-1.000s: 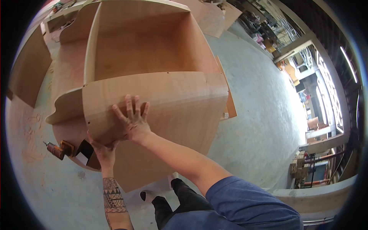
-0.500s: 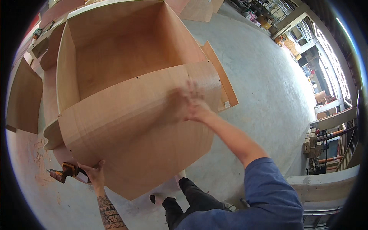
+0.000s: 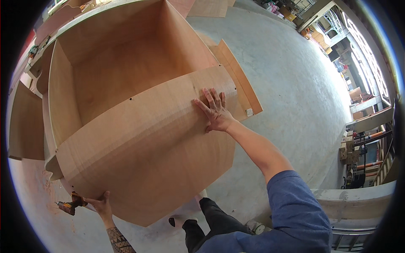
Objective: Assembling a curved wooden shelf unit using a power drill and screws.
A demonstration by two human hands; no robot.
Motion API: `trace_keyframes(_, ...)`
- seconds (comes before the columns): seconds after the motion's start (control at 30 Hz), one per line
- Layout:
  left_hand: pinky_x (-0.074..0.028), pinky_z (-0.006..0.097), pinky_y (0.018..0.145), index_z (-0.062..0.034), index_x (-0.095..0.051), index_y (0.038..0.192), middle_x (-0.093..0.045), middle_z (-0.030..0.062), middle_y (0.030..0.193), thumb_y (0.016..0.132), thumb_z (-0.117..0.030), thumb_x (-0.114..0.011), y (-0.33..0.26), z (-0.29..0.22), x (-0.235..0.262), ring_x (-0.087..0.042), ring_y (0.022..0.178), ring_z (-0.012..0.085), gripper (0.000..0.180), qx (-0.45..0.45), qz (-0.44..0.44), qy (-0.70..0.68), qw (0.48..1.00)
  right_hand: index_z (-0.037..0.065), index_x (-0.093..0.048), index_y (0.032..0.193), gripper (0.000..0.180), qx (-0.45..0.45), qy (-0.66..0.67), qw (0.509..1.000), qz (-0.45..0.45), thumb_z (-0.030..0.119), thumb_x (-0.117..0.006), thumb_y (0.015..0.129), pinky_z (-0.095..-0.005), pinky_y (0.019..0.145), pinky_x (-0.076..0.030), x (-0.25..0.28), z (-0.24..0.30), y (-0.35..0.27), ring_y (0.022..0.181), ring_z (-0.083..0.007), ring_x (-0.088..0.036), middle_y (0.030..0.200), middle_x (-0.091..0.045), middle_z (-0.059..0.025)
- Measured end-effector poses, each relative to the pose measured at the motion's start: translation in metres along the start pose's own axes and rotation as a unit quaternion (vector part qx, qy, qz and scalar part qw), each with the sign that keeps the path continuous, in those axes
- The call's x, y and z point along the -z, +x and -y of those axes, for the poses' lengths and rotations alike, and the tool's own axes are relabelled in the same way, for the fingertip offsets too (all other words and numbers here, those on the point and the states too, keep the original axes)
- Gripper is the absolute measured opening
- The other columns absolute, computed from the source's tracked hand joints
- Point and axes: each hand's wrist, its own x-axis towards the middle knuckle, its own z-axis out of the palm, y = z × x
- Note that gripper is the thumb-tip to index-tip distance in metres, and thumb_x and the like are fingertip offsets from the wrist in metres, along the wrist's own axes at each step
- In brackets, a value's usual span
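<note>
A thin, curved plywood panel (image 3: 160, 164) covers the near side of a large open wooden box (image 3: 114, 78). Flat on the panel, toward its right end, lies my right hand (image 3: 217, 114), fingers spread and nothing held. At the panel's lower left edge my left hand (image 3: 101, 205) grips an orange and black cordless drill (image 3: 69, 205), its nose pointing left. My left thumb rests against the panel, while the fingers around the drill's handle are partly hidden. Small dark screw spots show along the panel's upper edge and near its corners.
A wooden piece with a raised edge (image 3: 240, 80) juts out right of the box. Another curved panel (image 3: 27, 122) stands at the left. Grey concrete floor (image 3: 291, 97) stretches to the right, with shelving and stacked goods (image 3: 363, 156) along that side.
My right hand, blurred by motion before, now lies still and spread on the panel. The view has shifted, so the box sits lower and farther left. My left hand keeps the drill.
</note>
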Motion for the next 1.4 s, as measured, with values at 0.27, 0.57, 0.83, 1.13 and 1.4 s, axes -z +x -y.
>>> trace_keyframes(0.27,-0.031,0.049,0.132,0.0063,0.015,0.167,-0.021,0.0287,0.172,0.086,-0.041,-0.096,-0.006,-0.008,-0.002,-0.034,0.156,0.0381,0.145,0.035,0.011,0.004,0.999,0.037,-0.003,0.177,0.162,0.022,0.002,1.000,-0.022,0.047,-0.107,0.053,-0.0783,0.129,-0.002,-0.005,-0.006,0.001,0.167,-0.0507,0.007,0.183,0.008,-0.0171)
trace_keyframes(0.57,-0.036,0.048,0.126,0.0082,-0.012,0.163,-0.038,0.0264,0.161,0.077,-0.028,-0.102,-0.002,0.008,0.011,-0.044,0.146,0.0373,0.130,0.042,-0.001,-0.019,0.999,0.022,0.002,0.178,0.178,0.022,0.018,0.999,-0.041,0.047,-0.109,0.041,-0.0725,0.131,0.001,-0.015,0.040,0.004,0.167,-0.0516,0.013,0.183,0.006,-0.0238)
trace_keyframes(0.83,-0.040,0.049,0.122,-0.0025,-0.018,0.163,-0.042,0.0233,0.156,0.069,-0.025,-0.106,-0.003,-0.020,0.005,-0.045,0.145,0.0357,0.130,-0.016,-0.041,-0.040,0.998,0.021,-0.009,0.178,0.163,0.263,0.124,0.954,-0.069,0.050,-0.105,0.050,-0.0794,0.126,0.007,0.023,0.345,0.046,0.166,-0.0566,0.009,0.183,0.002,-0.0265)
trace_keyframes(1.13,-0.040,0.050,0.122,-0.0022,-0.024,0.165,-0.042,0.0237,0.161,0.073,-0.024,-0.103,-0.005,-0.038,0.009,-0.048,0.144,0.0422,0.123,-0.091,-0.077,-0.041,0.992,0.027,-0.012,0.178,0.168,0.140,0.065,0.977,-0.145,0.058,-0.107,0.043,-0.0824,0.124,-0.001,0.021,0.469,0.064,0.165,-0.0561,0.006,0.183,0.001,-0.0227)
trace_keyframes(1.4,-0.053,0.048,0.108,-0.0064,-0.041,0.159,-0.060,0.0231,0.142,0.096,-0.020,-0.085,-0.007,0.016,0.020,-0.064,0.124,0.0395,0.078,0.050,-0.038,-0.426,0.903,0.027,-0.008,0.177,0.169,0.114,0.022,0.987,-0.111,0.050,-0.109,0.044,-0.0805,0.125,-0.001,0.023,0.479,0.063,0.166,-0.0534,0.005,0.182,0.000,-0.0214)
